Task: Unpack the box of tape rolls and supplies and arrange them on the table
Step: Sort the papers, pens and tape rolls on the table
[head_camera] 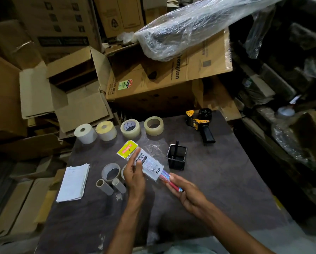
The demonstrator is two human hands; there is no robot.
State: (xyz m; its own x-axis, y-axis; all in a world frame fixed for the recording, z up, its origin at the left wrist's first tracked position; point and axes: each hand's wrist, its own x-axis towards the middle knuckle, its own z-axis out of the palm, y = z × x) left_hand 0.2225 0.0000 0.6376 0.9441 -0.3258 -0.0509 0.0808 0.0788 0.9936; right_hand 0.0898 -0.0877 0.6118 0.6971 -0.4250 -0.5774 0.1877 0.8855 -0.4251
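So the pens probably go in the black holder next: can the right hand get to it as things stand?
Probably yes: the black holder stands just beyond the right hand, with bare table between them, though that hand holds the pen packet.

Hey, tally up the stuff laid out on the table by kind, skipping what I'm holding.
Label rolls: 2
Clear tape rolls: 2
Empty cores: at least 3
Tape dispenser: 1
Pen holder: 1
Paper stack: 1
Total: at least 10

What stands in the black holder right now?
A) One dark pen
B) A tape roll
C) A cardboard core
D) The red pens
A: a single dark pen stands upright in the black holder, while the pack of red pens is held in both hands.
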